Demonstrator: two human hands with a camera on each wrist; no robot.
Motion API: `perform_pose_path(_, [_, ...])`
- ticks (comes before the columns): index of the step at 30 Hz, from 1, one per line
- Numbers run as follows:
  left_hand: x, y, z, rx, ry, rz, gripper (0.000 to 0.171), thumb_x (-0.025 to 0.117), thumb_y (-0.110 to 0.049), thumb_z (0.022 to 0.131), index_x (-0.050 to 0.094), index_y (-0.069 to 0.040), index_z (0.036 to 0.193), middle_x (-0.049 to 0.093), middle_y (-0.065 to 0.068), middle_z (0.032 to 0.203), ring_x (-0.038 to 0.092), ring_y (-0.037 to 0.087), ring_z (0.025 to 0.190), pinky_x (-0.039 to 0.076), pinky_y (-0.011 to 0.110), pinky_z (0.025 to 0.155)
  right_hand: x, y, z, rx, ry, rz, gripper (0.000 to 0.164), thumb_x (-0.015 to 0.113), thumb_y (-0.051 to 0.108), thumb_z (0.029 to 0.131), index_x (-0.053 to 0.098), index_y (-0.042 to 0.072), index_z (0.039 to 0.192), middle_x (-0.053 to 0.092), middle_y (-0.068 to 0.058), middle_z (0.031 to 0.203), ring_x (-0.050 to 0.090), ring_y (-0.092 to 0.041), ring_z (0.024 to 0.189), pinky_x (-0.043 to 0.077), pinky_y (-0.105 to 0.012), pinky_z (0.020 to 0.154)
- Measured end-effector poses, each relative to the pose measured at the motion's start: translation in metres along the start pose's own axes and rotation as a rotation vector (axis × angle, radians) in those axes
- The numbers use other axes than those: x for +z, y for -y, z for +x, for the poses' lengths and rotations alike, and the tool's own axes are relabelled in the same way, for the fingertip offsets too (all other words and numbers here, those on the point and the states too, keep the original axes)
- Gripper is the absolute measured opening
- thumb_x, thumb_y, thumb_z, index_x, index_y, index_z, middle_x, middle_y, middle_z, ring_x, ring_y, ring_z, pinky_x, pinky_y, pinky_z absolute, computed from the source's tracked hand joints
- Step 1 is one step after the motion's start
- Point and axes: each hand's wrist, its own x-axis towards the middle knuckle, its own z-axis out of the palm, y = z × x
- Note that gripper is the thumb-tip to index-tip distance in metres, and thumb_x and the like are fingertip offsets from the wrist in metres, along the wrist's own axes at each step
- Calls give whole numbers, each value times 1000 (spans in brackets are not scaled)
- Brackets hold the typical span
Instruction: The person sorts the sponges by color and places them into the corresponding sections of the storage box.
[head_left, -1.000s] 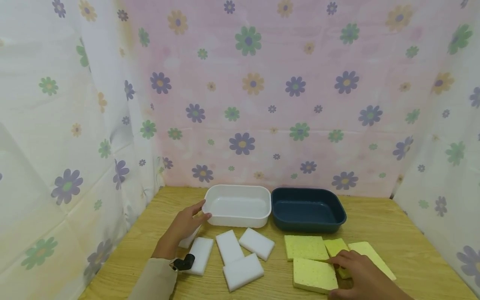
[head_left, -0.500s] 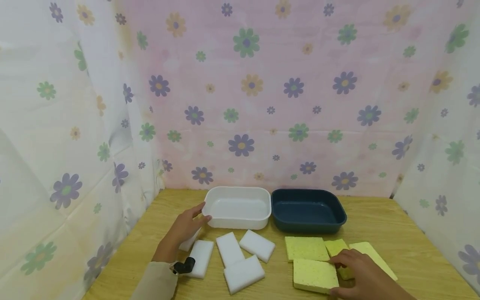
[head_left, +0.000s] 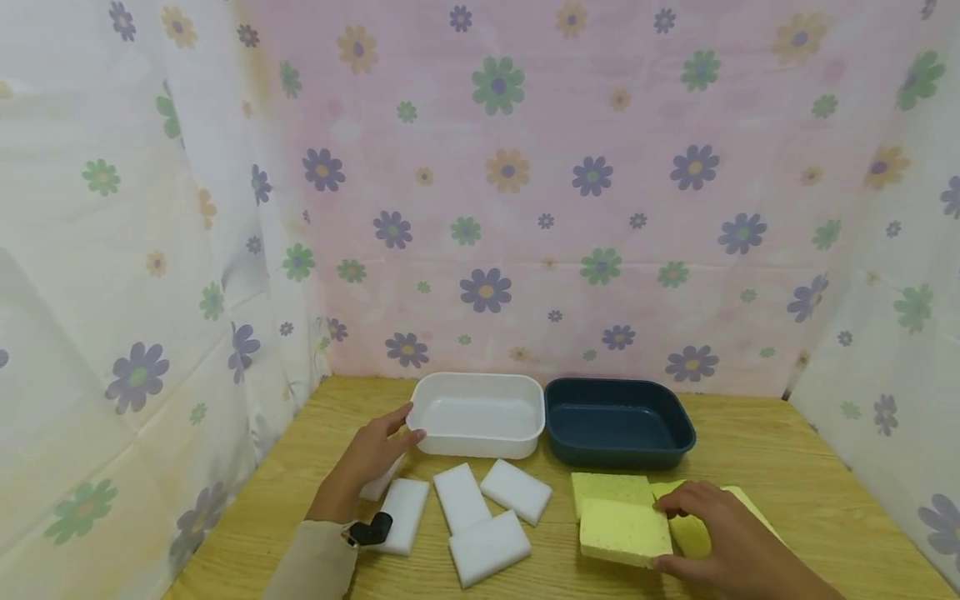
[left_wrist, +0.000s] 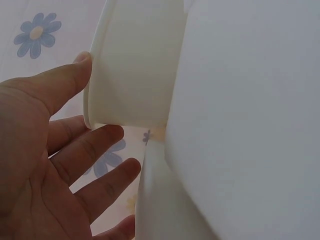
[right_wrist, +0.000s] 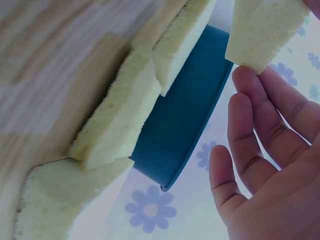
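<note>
Here the right hand [head_left: 716,537] pinches a yellow sponge [head_left: 624,530]; the left hand [head_left: 370,452], spread, touches a white tray [head_left: 480,445].

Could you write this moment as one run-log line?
Right hand: pinches yellow sponge, raised off table | Left hand: touches white container | Dark blue container: beside white container | White blocks: on table

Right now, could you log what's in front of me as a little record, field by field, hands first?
Left hand: touches the left end of the white container
Right hand: holds a yellow sponge, raised off the table
Other yellow sponges: three, some partly hidden by the right hand
White blocks: five, one partly hidden behind the left hand
Dark blue container: right of the white container
Backdrop: pink, flowered
</note>
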Motion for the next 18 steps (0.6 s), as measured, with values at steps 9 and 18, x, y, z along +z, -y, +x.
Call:
perform_pose_path(9, [1, 0, 2, 9, -9, -2, 79, 65, -50, 100, 35, -13, 162, 43, 19, 160, 46, 40, 145, 43, 57, 114, 3, 9, 18, -43, -121, -33, 46, 82, 62, 80, 69, 33, 113, 61, 25, 106, 60, -1, 90, 57, -32, 74])
perform_pose_path(18, [2, 3, 2, 9, -20, -16, 79, 67, -49, 99, 36, -12, 162, 44, 17, 160, 47, 39, 144, 45, 55, 113, 4, 14, 39, -23, -140, 16, 44, 80, 60, 82, 69, 31, 114, 61, 25, 104, 62, 0, 91, 59, -31, 75])
